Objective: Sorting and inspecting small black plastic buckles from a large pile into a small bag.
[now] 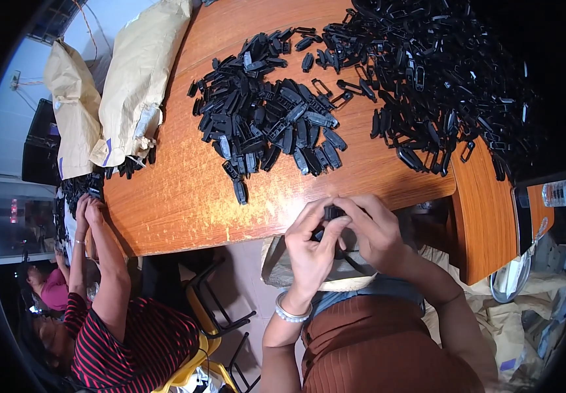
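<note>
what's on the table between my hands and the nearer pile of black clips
Bare wooden table in the head view; one stray clip lies just left of that stretch, below the pile.

orange-brown wooden table (184,196); on it glossy black plastic clips (266,121); at its left edge tan paper sacks (132,85); below-left a red-and-black striped shirt (138,340)

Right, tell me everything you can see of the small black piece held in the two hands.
The small black piece looks like dark plastic, like those heaped on the wooden table. It is held just off the table's near edge, above the lap. The left hand pinches it from below and the right hand covers it from the right, so only its top shows; its shape cannot be told.
</note>
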The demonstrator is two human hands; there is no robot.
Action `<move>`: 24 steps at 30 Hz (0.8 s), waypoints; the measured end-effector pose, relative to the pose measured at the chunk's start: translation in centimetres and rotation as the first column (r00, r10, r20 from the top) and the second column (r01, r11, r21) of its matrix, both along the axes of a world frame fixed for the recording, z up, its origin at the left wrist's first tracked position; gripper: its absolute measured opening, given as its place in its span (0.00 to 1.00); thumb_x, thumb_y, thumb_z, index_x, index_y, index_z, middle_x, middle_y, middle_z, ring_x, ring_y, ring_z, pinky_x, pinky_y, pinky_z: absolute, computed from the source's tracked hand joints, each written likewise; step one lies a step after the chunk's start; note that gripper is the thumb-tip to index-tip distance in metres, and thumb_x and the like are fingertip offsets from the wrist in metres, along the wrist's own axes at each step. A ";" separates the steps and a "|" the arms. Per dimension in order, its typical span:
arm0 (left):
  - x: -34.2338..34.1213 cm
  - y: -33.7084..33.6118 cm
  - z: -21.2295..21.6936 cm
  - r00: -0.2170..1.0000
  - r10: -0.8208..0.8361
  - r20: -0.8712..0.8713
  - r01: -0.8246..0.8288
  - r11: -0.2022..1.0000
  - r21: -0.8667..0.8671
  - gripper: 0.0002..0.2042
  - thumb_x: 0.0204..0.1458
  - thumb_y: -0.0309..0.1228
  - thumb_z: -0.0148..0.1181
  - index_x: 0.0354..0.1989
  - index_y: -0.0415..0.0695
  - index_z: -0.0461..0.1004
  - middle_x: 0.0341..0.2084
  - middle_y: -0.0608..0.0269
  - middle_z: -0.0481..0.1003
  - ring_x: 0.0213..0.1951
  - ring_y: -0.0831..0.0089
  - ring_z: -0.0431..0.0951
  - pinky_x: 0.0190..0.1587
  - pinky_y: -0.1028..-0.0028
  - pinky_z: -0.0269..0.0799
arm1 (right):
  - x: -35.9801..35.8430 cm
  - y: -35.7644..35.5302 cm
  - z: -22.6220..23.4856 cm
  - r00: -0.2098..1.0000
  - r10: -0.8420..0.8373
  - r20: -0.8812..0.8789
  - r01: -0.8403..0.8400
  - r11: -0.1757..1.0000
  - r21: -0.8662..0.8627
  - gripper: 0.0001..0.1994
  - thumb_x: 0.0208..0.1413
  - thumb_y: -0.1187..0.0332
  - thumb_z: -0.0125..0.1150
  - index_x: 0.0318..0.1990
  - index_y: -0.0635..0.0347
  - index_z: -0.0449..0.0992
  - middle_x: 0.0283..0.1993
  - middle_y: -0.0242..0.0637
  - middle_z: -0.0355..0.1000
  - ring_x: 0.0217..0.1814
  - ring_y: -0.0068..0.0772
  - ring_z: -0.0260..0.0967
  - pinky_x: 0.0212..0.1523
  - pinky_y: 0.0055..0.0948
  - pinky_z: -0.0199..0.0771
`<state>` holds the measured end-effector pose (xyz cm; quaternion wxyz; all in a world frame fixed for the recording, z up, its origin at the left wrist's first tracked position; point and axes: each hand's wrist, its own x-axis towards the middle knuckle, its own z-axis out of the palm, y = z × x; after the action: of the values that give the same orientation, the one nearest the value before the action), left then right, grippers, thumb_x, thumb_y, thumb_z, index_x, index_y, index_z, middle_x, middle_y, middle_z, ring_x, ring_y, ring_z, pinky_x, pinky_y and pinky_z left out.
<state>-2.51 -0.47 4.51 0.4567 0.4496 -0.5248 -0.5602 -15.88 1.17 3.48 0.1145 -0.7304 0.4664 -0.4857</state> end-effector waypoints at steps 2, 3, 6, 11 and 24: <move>0.5 -0.3 0.1 1.000 -0.014 0.005 0.014 0.999 0.031 0.15 0.48 0.18 0.59 0.46 0.33 0.72 0.35 0.59 0.72 0.20 0.83 0.69 0.22 0.84 0.64 | -0.2 0.0 0.6 0.992 0.015 0.126 -0.033 0.989 0.143 0.22 0.42 0.84 0.58 0.49 0.70 0.68 0.41 0.44 0.65 0.37 0.36 0.68 0.39 0.29 0.70; 0.8 -0.4 0.0 0.998 -0.017 -0.068 0.023 0.995 0.099 0.15 0.48 0.19 0.59 0.46 0.33 0.72 0.36 0.58 0.72 0.20 0.83 0.69 0.22 0.84 0.64 | -0.3 0.1 0.8 0.969 0.011 0.247 -0.081 0.957 0.278 0.23 0.42 0.84 0.58 0.50 0.70 0.67 0.45 0.42 0.64 0.39 0.32 0.68 0.42 0.28 0.70; 1.0 -0.6 -1.1 0.967 -0.018 -0.255 0.066 0.981 0.181 0.13 0.50 0.21 0.57 0.45 0.32 0.72 0.38 0.57 0.73 0.19 0.82 0.69 0.24 0.84 0.64 | -0.7 0.4 -0.8 0.696 -0.008 0.718 -0.378 0.846 0.376 0.23 0.42 0.85 0.60 0.50 0.69 0.67 0.48 0.39 0.62 0.45 0.28 0.67 0.47 0.26 0.69; 0.6 0.4 -1.4 0.871 -0.018 -0.490 0.121 0.976 0.179 0.13 0.53 0.23 0.53 0.45 0.30 0.71 0.39 0.53 0.73 0.19 0.80 0.68 0.24 0.83 0.64 | -0.8 0.8 -1.2 0.587 -0.149 0.796 -0.488 0.719 0.494 0.25 0.42 0.84 0.62 0.51 0.68 0.65 0.46 0.37 0.68 0.47 0.28 0.68 0.51 0.27 0.68; 2.3 0.1 -3.4 0.875 -0.097 -0.474 0.168 0.980 0.109 0.12 0.50 0.27 0.59 0.39 0.30 0.74 0.35 0.55 0.71 0.16 0.79 0.68 0.21 0.83 0.60 | -2.0 0.7 0.1 0.890 0.145 0.431 -0.330 0.860 0.390 0.14 0.39 0.81 0.63 0.37 0.71 0.74 0.31 0.42 0.73 0.34 0.32 0.72 0.36 0.27 0.70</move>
<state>-0.23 -0.41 1.06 0.4955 0.2972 -0.3864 -0.7189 -17.85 1.89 3.53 0.4315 -0.6255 0.4390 -0.4794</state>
